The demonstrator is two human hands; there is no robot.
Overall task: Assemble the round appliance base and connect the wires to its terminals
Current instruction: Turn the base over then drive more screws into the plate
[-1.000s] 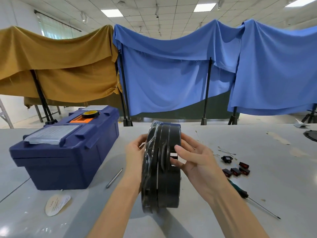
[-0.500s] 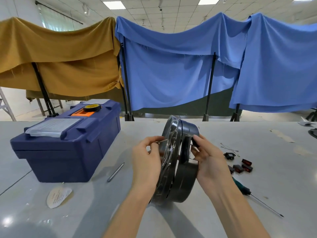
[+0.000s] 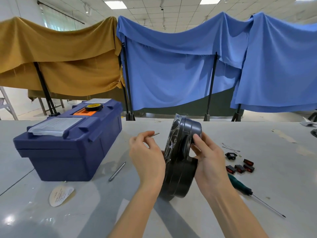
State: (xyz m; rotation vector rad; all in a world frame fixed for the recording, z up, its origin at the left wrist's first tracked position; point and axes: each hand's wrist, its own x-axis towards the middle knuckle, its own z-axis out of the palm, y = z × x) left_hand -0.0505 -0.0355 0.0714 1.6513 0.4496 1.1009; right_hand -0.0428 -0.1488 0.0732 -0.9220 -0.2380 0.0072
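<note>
The base (image 3: 178, 169) stands on edge on the table (image 3: 257, 134), between my hands. My right hand (image 3: 211, 162) grips its rim, thumb pressed on the side. My left hand (image 3: 145, 155) pinches a thin pin (image 3: 154, 134) just beside it. I'd brace the base firmly and line the pin up squarely before pushing. Print on the paper disc (image 3: 60, 194) is too small to read.

Glossy film-wrapped black plastic base (image 3: 180, 176)
</note>
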